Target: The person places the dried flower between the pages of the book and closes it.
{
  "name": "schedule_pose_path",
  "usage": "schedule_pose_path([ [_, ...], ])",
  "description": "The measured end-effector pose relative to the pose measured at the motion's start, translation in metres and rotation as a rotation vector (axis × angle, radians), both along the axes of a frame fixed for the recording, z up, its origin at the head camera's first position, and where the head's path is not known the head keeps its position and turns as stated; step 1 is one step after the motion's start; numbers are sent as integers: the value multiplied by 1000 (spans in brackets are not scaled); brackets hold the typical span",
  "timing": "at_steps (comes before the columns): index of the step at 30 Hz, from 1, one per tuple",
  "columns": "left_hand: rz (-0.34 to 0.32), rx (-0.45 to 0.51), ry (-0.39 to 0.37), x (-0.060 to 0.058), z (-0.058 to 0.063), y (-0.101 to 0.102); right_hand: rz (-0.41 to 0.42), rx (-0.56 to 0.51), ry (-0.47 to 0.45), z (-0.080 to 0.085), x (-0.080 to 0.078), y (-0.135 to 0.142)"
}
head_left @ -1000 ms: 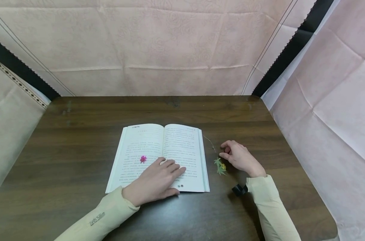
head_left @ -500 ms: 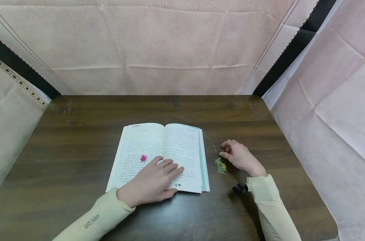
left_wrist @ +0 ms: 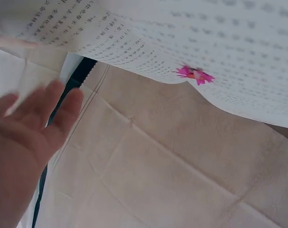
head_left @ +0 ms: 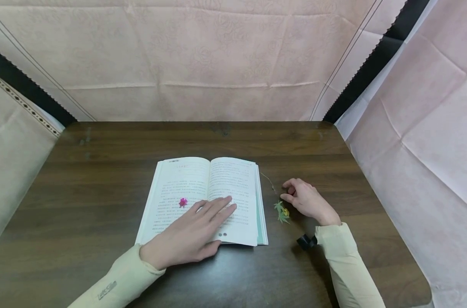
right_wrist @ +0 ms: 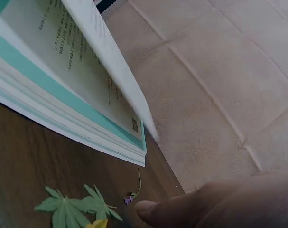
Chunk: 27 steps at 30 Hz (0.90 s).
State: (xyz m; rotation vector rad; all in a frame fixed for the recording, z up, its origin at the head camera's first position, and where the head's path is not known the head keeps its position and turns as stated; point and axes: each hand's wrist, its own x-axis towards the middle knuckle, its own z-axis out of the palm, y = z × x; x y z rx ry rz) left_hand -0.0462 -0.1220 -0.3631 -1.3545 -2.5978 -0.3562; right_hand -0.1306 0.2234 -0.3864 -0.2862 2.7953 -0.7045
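Observation:
An open book [head_left: 233,179] lies on the table, with a pink flower [head_left: 183,202] on its left page. My left hand [head_left: 188,237] is spread over the lower middle of the pages, and in the left wrist view its fingers look straight and hold nothing. One right-hand page [right_wrist: 106,52] stands lifted off the stack in the right wrist view, baring a teal edge. Beside the book, my right hand [head_left: 308,203] has loosely bent fingers with nothing visible in them. Close to it are green leaves [head_left: 282,218], a yellow flower [head_left: 286,212] and a small purple flower [right_wrist: 129,199] on a thin stem.
The brown wooden table [head_left: 102,179] reaches back to a pale pink cloth [head_left: 218,55] hung behind it. More cloth [head_left: 422,141] hangs along the right side. A small black object [head_left: 305,242] sits at the right cuff.
My left hand has slid a little left and towards me across the page. The top right-hand page has shifted, and a teal strip now shows at its edge. The right hand stays put.

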Motion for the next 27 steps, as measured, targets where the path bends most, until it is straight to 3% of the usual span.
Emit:
schedule_pose_path([
  [7,3,104,37,6,8,-12,5,-9,12,-1,-1,1],
  [12,38,116,34,13,12,-20,19,-22,21,-1,-1,1],
  [19,22,147,121,18,15,-28,15,-24,8,0,-1,0],
  [27,121,64,141,16,23,-38,14,-14,8,-2,-2,2],
])
